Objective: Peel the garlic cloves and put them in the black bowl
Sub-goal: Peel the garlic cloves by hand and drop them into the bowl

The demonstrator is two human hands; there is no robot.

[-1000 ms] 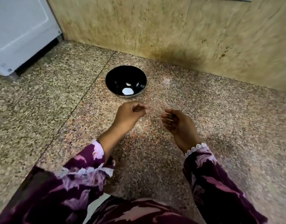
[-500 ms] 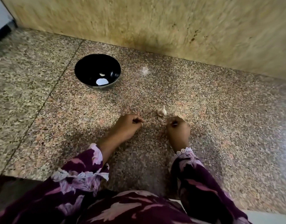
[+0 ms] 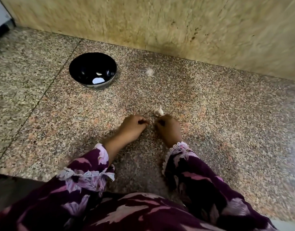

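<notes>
The black bowl (image 3: 80, 69) stands on the speckled stone counter at the back left, with one peeled clove (image 3: 98, 74) lying inside it. An unpeeled piece of garlic (image 3: 158, 111) with a pointed tip lies on the counter near the middle. My right hand (image 3: 168, 129) is just in front of it, fingers curled, knuckles against the garlic's near edge. Whether it grips the garlic is hidden. My left hand (image 3: 134, 126) rests on the counter a little to the left, thumb pressed to curled fingers, with nothing visible in it.
A beige stone wall (image 3: 176, 27) runs along the back of the counter (image 3: 227, 114). A white appliance corner (image 3: 0, 15) shows at the far left. The counter's front edge (image 3: 26, 176) is at the lower left. A pale smudge (image 3: 149, 71) lies right of the bowl.
The view swung right, bringing the garlic into sight. Both hands dropped to the counter, and my right hand moved up against the garlic. My left hand kept its curled pose.
</notes>
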